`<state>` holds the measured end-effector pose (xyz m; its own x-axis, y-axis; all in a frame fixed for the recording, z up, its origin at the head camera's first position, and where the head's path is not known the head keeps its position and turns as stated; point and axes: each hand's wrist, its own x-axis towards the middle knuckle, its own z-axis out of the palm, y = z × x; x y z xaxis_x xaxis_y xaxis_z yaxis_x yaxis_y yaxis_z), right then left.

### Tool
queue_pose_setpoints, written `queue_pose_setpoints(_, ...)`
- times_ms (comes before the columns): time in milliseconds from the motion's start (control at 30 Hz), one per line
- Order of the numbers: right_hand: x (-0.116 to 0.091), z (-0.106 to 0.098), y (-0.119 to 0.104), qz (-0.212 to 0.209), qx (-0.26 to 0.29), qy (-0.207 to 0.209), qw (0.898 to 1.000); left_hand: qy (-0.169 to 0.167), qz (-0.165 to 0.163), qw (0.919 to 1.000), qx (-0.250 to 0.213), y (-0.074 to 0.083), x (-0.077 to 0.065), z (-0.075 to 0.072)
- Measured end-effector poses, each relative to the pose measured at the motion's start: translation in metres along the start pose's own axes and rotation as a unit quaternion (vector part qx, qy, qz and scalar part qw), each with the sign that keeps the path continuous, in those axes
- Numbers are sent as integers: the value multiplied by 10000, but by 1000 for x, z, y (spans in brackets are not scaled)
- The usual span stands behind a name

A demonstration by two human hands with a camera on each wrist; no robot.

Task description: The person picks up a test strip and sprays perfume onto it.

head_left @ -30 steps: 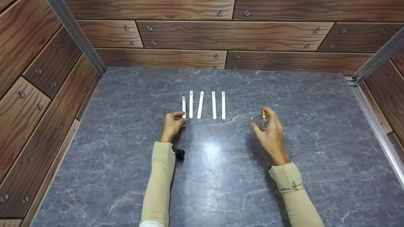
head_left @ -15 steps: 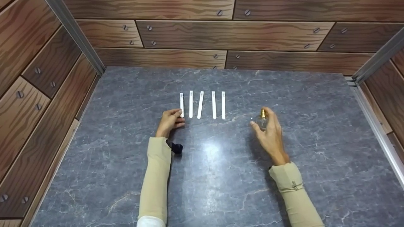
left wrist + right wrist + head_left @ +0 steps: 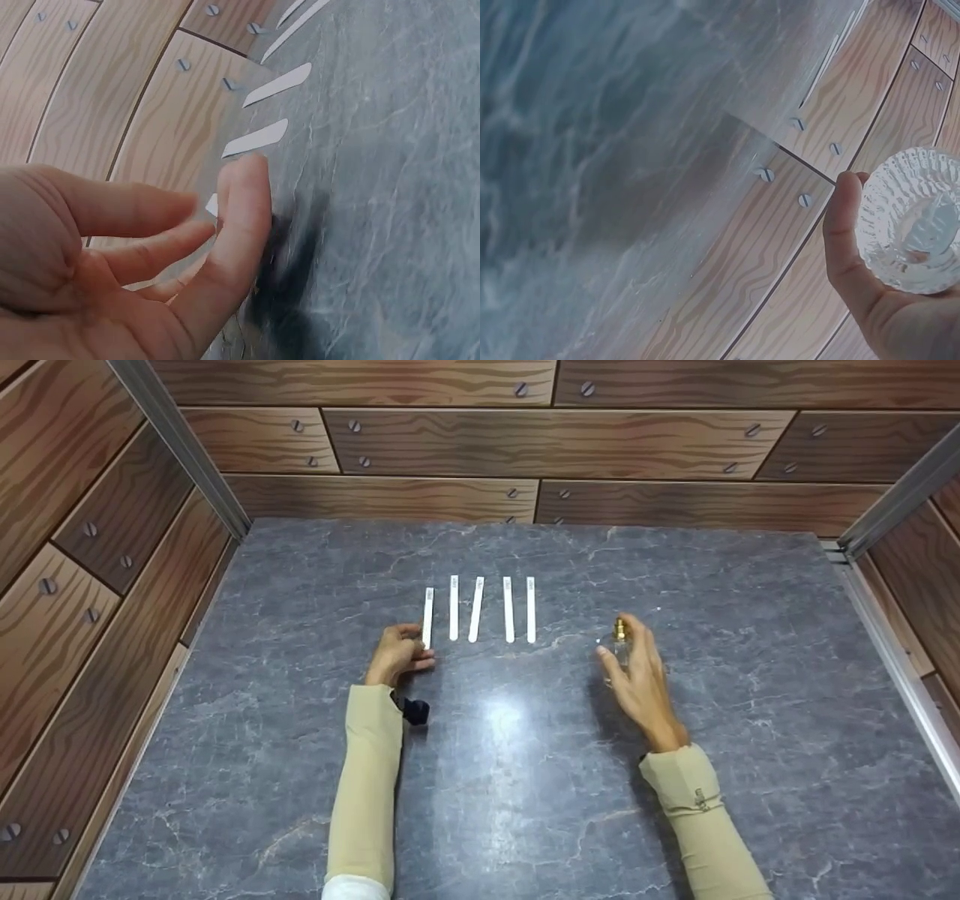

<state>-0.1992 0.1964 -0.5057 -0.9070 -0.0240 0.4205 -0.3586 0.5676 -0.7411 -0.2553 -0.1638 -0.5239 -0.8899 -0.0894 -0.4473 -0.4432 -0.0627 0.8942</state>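
My left hand [image 3: 396, 652] pinches the lower end of the leftmost white paper strip [image 3: 428, 611], which leans slightly to the right at its top. In the left wrist view, only a small bit of that strip [image 3: 212, 204] shows between thumb and fingers. To its right several more white strips [image 3: 454, 607] lie in a row, dark print at their far ends. My right hand [image 3: 643, 690] grips a clear glass perfume bottle [image 3: 620, 630] with a gold spray neck, thumb and fingers around its sides. Its ribbed glass base [image 3: 877, 217] faces the right wrist camera.
A dark grey marbled table [image 3: 300, 780] carries everything. Wood-patterned walls [image 3: 450, 442] rise at the back and both sides, with metal rails [image 3: 900, 615] along the edges. A black wrist camera [image 3: 415, 711] hangs at the left sleeve.
My left hand has shifted left with the leftmost strip, widening its gap from the row. The right hand stays nearly in place, the bottle turned and tilted slightly left.
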Motion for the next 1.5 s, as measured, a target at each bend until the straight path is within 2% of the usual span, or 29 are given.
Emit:
queue_pose_setpoints(33,0,0,0,9,-8,-6,10000,78,-53,9999,83,11,-15,4)
queue_pose_setpoints(533,-3,1,1,41,-27,-16,10000,466,70,9987,-192,9,-12,5)
queue_pose_setpoints(867,-3,-2,2,311,-81,-537,9980,343,354,9987,99,8,-20,10)
queue_pose_setpoints(1033,-1,-1,3,155,-93,-564,9982,218,573,9980,124,7,-26,10)
queue_pose_setpoints(1133,0,0,5,26,-140,-652,9978,226,715,9967,320,6,-29,10)
queue_pose_setpoints(1267,1,0,8,34,-364,-858,9956,98,988,9929,660,4,-34,11)
queue_pose_setpoints(1400,3,-4,9,186,-579,-1140,9916,-14,1370,9855,1002,2,-38,12)
queue_pose_setpoints(1467,5,-7,9,281,-551,-1326,9892,-7,1697,9770,1288,0,-41,10)
queue_pose_setpoints(1500,5,-10,10,327,-513,-1403,9882,13,1939,9698,1477,-1,-43,10)
